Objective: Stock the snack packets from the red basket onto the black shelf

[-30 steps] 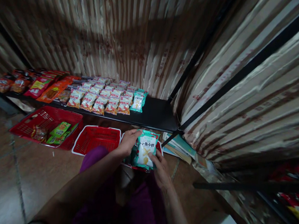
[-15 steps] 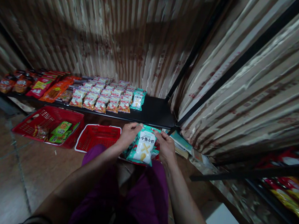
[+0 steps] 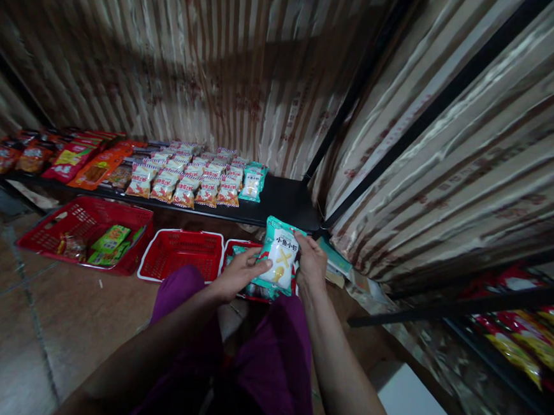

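Observation:
Between my two hands is a teal and white snack bag (image 3: pixel 280 254), its printed front facing up. My left hand (image 3: pixel 242 274) grips its left edge, thumb on the front. My right hand (image 3: pixel 310 260) pinches its right edge near the top. Below the bag stands a small red basket (image 3: pixel 229 250) with a white rim, holding more teal bags, partly hidden by my hands. Another teal snack bag (image 3: pixel 253 182) stands on the black shelf (image 3: pixel 284 202), at the right end of rows of white and orange snack bags (image 3: pixel 187 184).
Left of my knees are a red basket (image 3: pixel 180 254) with a white rim and a larger red basket (image 3: pixel 85 208) holding green packets (image 3: pixel 111 239). Orange and red snack packs (image 3: pixel 74 159) fill the shelf's left end. A black metal bar (image 3: pixel 432 114) slants along the right, near yellow-red packets (image 3: pixel 510 344).
The teal bag has moved slightly right and up and tilted. My left hand has slid from its top corner down to its left side, and the small basket below shows more.

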`<state>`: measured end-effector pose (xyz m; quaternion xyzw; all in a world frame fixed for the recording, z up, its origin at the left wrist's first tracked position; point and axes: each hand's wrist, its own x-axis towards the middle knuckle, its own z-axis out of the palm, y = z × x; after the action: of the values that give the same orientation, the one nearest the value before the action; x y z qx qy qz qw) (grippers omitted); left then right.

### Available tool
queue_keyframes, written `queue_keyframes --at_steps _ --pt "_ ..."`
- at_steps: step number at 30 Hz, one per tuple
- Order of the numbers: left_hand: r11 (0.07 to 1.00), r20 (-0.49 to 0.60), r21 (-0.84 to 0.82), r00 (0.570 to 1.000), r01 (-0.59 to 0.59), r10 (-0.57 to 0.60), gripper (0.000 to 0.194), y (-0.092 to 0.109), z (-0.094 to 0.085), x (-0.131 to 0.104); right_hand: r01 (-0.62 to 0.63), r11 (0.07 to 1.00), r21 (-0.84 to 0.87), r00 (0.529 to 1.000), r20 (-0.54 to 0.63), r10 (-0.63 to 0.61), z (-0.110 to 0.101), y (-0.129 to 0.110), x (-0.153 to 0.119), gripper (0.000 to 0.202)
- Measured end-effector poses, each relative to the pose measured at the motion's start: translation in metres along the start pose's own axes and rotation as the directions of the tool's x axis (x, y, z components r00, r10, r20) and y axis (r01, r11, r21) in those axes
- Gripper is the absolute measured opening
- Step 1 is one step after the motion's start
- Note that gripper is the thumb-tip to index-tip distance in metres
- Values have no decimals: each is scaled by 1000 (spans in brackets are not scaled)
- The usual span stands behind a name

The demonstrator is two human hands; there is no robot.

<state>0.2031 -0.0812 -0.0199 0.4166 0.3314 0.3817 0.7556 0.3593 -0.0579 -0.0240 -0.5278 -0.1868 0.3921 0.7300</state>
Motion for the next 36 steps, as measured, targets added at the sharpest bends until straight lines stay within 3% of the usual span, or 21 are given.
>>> queue_keyframes --at_steps 3,6,10,15,18,22,25,29,32,36 --pt "1000 12 -3 1000 -9 9 59 -2 5 -1 73 995 -73 997 -6 -74 -1 2 3 27" --pt "1000 -48 15 999 2 -1 55 -2 8 -1 93 987 -132 995 -18 -97 0 2 5 27" --pt "1000 -170 28 986 2 3 53 -5 12 -2 -45 998 -36 999 3 45 2 0 4 28" --pt "992 -211 -113 977 -52 28 53 -8 8 4 -204 977 -55 965 158 211 -4 -1 -12 39" --pt "979 -249 -181 967 -92 45 49 -7 1 11 -214 965 -149 936 250 246 -12 0 -31 45" --pt "963 -283 -236 957 -133 63 47 -11 -1 16 -164 969 -184 932 294 213 -18 9 -50 41" --pt "948 -291 -294 956 -119 29 48 -14 4 16 -146 982 -122 959 226 171 -18 20 -53 45" --pt "937 -202 -345 979 -46 -26 35 -11 8 16 -158 987 34 984 90 154 -15 28 -50 42" --pt "959 -156 -285 987 -4 -43 30 -7 4 17 -176 980 96 982 87 168 -14 25 -45 39" --pt "979 -172 -184 977 90 -122 31 -5 -2 13 -204 969 139 978 74 195 -12 19 -40 36"
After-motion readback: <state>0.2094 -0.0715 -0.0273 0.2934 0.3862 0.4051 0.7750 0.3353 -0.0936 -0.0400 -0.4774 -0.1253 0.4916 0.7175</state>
